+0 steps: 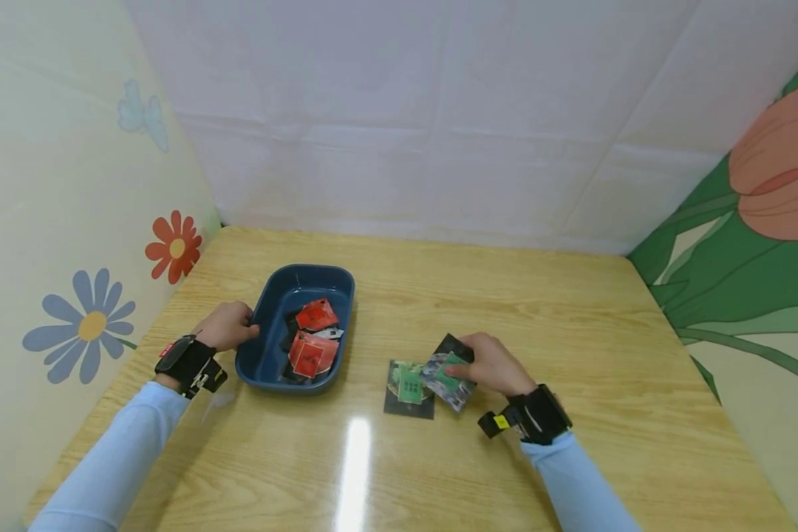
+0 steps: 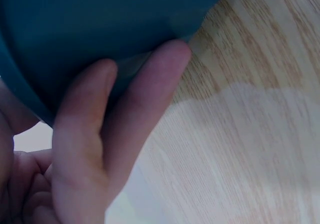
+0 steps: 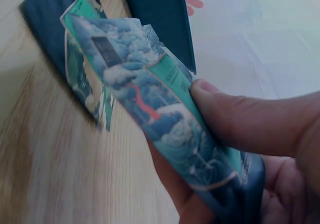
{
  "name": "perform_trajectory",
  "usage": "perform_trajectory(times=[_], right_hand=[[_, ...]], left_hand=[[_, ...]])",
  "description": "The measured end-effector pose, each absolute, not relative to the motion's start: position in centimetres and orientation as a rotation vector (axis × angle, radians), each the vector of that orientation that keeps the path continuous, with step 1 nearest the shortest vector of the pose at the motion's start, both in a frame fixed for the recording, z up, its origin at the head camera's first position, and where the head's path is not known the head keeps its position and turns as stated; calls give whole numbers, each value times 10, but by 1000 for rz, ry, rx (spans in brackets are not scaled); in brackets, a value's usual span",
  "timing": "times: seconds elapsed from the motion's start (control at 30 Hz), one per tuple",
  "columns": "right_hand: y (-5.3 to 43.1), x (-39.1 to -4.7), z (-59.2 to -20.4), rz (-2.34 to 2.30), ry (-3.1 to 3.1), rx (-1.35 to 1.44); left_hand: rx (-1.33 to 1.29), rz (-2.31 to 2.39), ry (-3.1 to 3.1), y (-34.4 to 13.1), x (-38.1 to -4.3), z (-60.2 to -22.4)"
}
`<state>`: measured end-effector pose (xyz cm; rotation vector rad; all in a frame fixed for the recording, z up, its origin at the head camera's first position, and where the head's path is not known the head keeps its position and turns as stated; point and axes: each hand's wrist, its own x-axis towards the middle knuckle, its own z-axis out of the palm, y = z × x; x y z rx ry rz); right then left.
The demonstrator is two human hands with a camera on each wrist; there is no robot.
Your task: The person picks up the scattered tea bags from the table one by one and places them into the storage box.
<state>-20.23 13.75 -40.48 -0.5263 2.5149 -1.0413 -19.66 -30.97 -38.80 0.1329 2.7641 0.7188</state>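
Note:
My left hand (image 1: 228,326) grips the left rim of a dark blue rectangular dish (image 1: 270,295). In the left wrist view, its fingers (image 2: 80,129) lie against the dish's outer wall (image 2: 125,19). Inside the dish are several red-and-black sachets (image 1: 316,315), loosely piled. My right hand (image 1: 499,364) pinches a dark sachet (image 1: 454,391) with a green label and a blue wave-and-cloud pattern, thumb on its face. Held tilted, this sachet (image 3: 150,96) is above the table. Just left of it lies a second sachet (image 1: 408,406) with a green label, flat on the wood.
The light wooden table (image 1: 539,295) reaches back to a white cloth wall (image 1: 406,170). A panel with painted flowers (image 1: 91,325) borders the left side, and one with large tulips (image 1: 771,244) the right. A bright reflection streaks the table front.

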Motion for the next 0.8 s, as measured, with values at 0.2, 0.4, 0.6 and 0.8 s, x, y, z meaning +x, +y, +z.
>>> perform_trajectory(times=[0.2,0.4,0.6,0.8], right_hand=[[128,-207,-404,-1047,2490,-543],[119,-210,-401,-1031,2496,-564],[109,-209,-401,-1046,2464,-591],[101,-209,-400,-1051,2454,-616]], left_hand=[[126,700,2759,-310,-198,-386],[130,700,2756,-308,-200,-384],[120,691,2761,-308,-199,-384],[120,705,2763,-308,-197,-386]])
